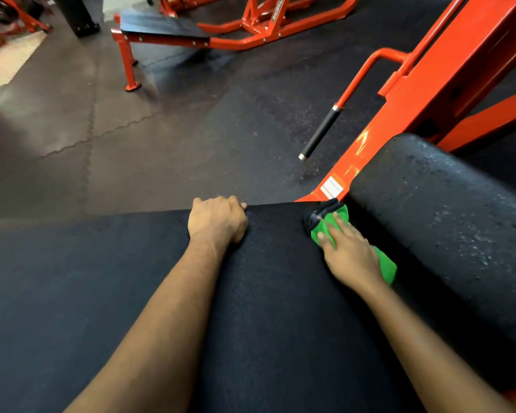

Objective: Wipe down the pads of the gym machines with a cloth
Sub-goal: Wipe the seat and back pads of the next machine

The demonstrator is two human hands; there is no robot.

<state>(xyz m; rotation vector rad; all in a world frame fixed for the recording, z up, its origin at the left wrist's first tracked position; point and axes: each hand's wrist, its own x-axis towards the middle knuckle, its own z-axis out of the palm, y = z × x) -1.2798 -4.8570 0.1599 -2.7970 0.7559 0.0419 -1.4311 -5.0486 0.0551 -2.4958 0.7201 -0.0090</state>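
We see a wide flat black textured pad (102,293) filling the near view, its grainy surface level and its far edge straight. At its far right corner lies a bright green cloth (329,225), bunched and dark at its far end. It is tucked against a thick black cylindrical roller pad (444,219) with a speckled, pitted surface.

rubber floor (102,114) | black-grip handle (320,134) | white label (332,187) on orange frame (459,70)

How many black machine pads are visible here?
3: the large flat black pad nearest the camera, the black cylindrical roller pad at right, a flat black bench pad far back. Others may be hidden.
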